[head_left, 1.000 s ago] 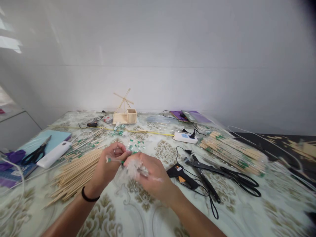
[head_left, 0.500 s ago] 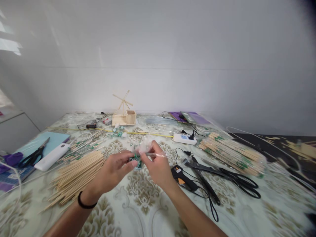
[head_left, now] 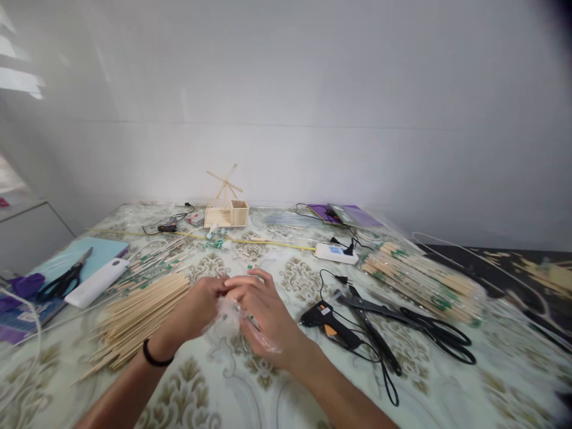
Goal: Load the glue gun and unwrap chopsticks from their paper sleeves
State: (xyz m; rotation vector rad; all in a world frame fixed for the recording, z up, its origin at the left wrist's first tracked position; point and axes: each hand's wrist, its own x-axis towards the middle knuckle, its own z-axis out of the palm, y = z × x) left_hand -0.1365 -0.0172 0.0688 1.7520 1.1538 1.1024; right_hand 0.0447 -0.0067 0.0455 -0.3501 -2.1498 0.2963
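Observation:
Both hands meet above the patterned tablecloth, with a crumpled clear plastic wrapper [head_left: 229, 316] between them. My left hand [head_left: 203, 307], a black band on its wrist, is closed around one side of the wrapper; its fingertips are partly hidden. My right hand [head_left: 266, 316] curls over the other side, its fingers bent and touching the left hand. A strip of the plastic hangs below the right palm. Left of my hands lies a spread bundle of bamboo skewers [head_left: 138, 322]. A black glue gun [head_left: 333, 325] rests to the right.
Black scissors [head_left: 420, 325] and a dark bar-like tool [head_left: 375, 333] lie at right, near packed skewers [head_left: 424, 283]. A power strip [head_left: 336, 253] sits behind. A stick windmill model [head_left: 226, 211] stands by the wall. More scissors [head_left: 67, 277] and a white glue-gun-length device [head_left: 97, 283] are left.
My hands have drawn together and turned, gathering the plastic into a crumple lower and nearer to me. The green-printed part seen between the fingers is now mostly hidden.

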